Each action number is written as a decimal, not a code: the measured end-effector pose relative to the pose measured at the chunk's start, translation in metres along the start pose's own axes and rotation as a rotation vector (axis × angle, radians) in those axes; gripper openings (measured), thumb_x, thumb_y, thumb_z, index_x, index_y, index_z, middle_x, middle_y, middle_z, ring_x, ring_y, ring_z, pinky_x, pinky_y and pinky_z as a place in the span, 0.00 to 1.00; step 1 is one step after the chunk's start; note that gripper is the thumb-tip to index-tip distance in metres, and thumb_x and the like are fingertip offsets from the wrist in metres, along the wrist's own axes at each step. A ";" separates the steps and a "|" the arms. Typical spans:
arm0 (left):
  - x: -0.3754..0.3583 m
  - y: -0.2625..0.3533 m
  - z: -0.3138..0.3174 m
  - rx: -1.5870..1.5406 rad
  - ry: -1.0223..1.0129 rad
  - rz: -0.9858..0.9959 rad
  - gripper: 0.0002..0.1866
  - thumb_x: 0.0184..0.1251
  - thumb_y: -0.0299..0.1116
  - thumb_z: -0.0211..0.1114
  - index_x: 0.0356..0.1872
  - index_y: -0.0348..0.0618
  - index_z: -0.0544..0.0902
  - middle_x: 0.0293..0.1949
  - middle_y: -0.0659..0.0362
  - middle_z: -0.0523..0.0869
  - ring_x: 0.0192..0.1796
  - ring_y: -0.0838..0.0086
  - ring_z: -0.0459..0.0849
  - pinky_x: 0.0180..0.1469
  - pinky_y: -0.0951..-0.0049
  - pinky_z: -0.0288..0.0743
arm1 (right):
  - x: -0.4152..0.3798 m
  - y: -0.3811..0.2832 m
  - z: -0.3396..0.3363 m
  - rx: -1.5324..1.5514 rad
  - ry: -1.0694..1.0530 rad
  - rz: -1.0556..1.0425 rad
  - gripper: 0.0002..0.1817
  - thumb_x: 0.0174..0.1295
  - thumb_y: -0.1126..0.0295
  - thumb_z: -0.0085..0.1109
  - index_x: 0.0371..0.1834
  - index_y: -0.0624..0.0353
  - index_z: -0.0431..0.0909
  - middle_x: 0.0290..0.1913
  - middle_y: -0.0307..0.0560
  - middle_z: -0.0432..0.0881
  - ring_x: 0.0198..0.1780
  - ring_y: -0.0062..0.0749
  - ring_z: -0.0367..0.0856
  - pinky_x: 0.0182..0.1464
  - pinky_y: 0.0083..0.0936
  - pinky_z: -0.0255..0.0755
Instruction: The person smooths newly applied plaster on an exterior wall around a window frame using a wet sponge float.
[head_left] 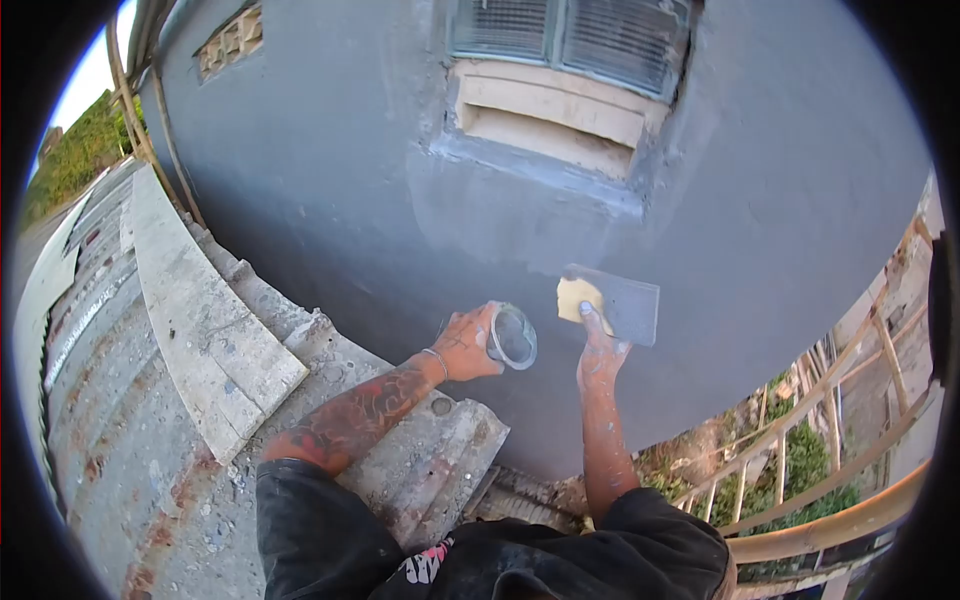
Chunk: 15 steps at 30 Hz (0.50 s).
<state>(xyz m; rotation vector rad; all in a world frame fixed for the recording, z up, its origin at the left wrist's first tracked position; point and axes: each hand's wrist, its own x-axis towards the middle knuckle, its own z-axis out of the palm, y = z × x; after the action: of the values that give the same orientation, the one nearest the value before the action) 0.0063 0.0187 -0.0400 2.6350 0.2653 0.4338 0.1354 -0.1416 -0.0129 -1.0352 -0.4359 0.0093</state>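
Observation:
My left hand (466, 343), with a bracelet at the wrist, is closed around a small clear cup (516, 338) whose round mouth faces right. Grey smears show on the cup. To its right, my right hand (600, 352) grips a flat rectangular plate (636, 308) that looks like a plastering spreader, the thumb pressed on a pale yellow patch (572, 298) at its left side. Grey spots mark that hand and forearm. The plate overlaps the grey wall (540, 230) in this view, below the window.
A glass window (560, 35) sits above a pale recessed sill (550, 105). Corrugated roof sheets (110, 400) with a loose flat board (205, 320) lie at the left. Wooden poles (830, 515) and plants (800, 460) are at the lower right. A vent block (230, 42) is upper left.

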 end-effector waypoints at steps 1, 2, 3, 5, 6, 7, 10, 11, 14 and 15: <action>-0.002 0.003 -0.001 0.045 -0.002 0.014 0.48 0.41 0.44 0.70 0.64 0.32 0.58 0.57 0.44 0.72 0.61 0.55 0.69 0.63 0.59 0.58 | 0.010 -0.007 0.011 -0.220 0.049 -0.176 0.20 0.55 0.75 0.65 0.51 0.66 0.73 0.50 0.50 0.76 0.53 0.35 0.75 0.54 0.30 0.70; -0.003 0.004 -0.002 0.039 0.027 0.009 0.48 0.41 0.44 0.70 0.64 0.32 0.58 0.57 0.44 0.72 0.61 0.55 0.69 0.63 0.59 0.58 | 0.031 -0.005 0.014 -0.342 -0.020 -0.359 0.19 0.55 0.74 0.66 0.49 0.67 0.75 0.48 0.50 0.77 0.51 0.35 0.76 0.52 0.30 0.70; -0.003 0.005 -0.002 0.025 -0.011 -0.004 0.48 0.41 0.44 0.70 0.64 0.32 0.59 0.58 0.43 0.71 0.62 0.54 0.69 0.64 0.59 0.57 | 0.059 -0.005 0.019 -0.461 -0.086 -0.544 0.17 0.55 0.73 0.66 0.47 0.68 0.77 0.46 0.51 0.79 0.50 0.35 0.76 0.50 0.31 0.70; -0.001 0.005 -0.006 0.007 -0.026 -0.013 0.48 0.40 0.45 0.70 0.64 0.33 0.59 0.60 0.43 0.70 0.62 0.53 0.69 0.65 0.58 0.56 | 0.099 -0.029 0.059 -0.460 -0.089 -0.760 0.14 0.56 0.71 0.66 0.43 0.67 0.79 0.44 0.50 0.81 0.46 0.35 0.78 0.49 0.31 0.71; 0.000 0.006 -0.007 0.016 -0.065 -0.008 0.48 0.41 0.45 0.70 0.64 0.32 0.59 0.60 0.43 0.70 0.62 0.53 0.69 0.65 0.58 0.56 | 0.123 -0.043 0.079 -0.524 -0.115 -0.948 0.16 0.57 0.70 0.66 0.46 0.66 0.79 0.45 0.49 0.81 0.46 0.35 0.79 0.49 0.31 0.71; 0.000 0.006 -0.009 0.026 -0.103 -0.005 0.49 0.41 0.45 0.70 0.64 0.31 0.58 0.59 0.43 0.70 0.62 0.54 0.69 0.64 0.59 0.56 | 0.143 -0.056 0.101 -0.584 -0.139 -1.138 0.17 0.58 0.69 0.65 0.48 0.64 0.78 0.46 0.49 0.81 0.47 0.35 0.79 0.49 0.31 0.71; 0.000 0.008 -0.010 0.051 -0.130 -0.001 0.48 0.42 0.46 0.69 0.64 0.32 0.57 0.58 0.43 0.71 0.61 0.54 0.70 0.63 0.58 0.57 | 0.186 -0.092 0.173 -0.549 -0.235 -1.311 0.25 0.51 0.76 0.64 0.56 0.60 0.74 0.48 0.49 0.81 0.52 0.39 0.78 0.54 0.32 0.69; 0.000 0.006 -0.008 0.054 -0.113 -0.001 0.48 0.42 0.46 0.69 0.64 0.32 0.57 0.58 0.43 0.71 0.61 0.54 0.70 0.63 0.58 0.57 | 0.212 -0.099 0.192 -0.698 -0.232 -1.518 0.28 0.48 0.78 0.63 0.57 0.59 0.73 0.50 0.49 0.81 0.53 0.41 0.77 0.55 0.33 0.68; 0.001 -0.001 0.005 0.061 -0.062 0.041 0.47 0.42 0.46 0.69 0.63 0.33 0.58 0.57 0.44 0.72 0.60 0.54 0.71 0.62 0.58 0.57 | 0.249 -0.126 0.249 -0.927 0.030 -1.703 0.32 0.41 0.78 0.64 0.57 0.57 0.73 0.52 0.47 0.79 0.54 0.43 0.75 0.55 0.34 0.68; 0.001 -0.002 0.008 0.057 -0.038 0.052 0.47 0.41 0.46 0.69 0.63 0.34 0.59 0.56 0.44 0.73 0.60 0.54 0.71 0.62 0.58 0.58 | 0.253 -0.129 0.255 -0.922 0.040 -1.712 0.32 0.41 0.78 0.64 0.57 0.57 0.73 0.52 0.47 0.79 0.54 0.43 0.75 0.55 0.34 0.68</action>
<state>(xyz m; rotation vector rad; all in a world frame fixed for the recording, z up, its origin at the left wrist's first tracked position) 0.0096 0.0174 -0.0475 2.7080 0.2008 0.3981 0.2509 0.0562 0.2925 -1.2203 -1.2284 -1.8728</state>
